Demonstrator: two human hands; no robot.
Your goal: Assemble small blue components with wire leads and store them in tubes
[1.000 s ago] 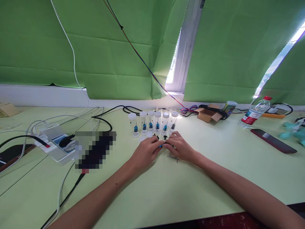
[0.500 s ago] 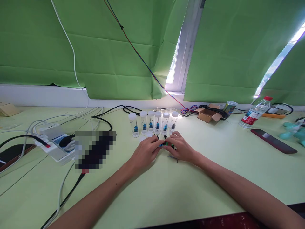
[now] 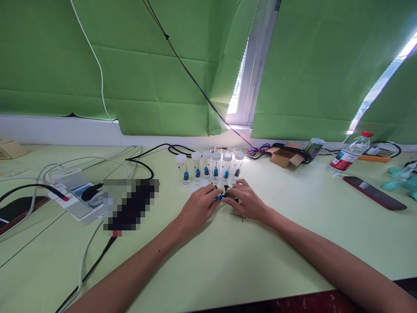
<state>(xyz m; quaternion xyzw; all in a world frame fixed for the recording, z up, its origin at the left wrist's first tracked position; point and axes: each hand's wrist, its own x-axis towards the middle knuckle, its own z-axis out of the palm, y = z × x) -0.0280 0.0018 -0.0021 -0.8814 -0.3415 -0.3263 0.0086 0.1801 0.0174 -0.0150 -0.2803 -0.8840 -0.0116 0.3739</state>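
Small blue plastic needle-tip piece (image 3: 219,197): light, stiff, likely slippery; left hand (image 3: 198,208) and right hand (image 3: 248,201) fingertips pinched on its ends.

One head-worn view looks forward and down, close over the table (image 3: 228,261), facing the window blinds (image 3: 130,65).

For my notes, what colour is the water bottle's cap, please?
Red; the water bottle's cap shows in the head view, far right.

Clear plastic vials (image 3: 215,167), matt table (image 3: 228,261)
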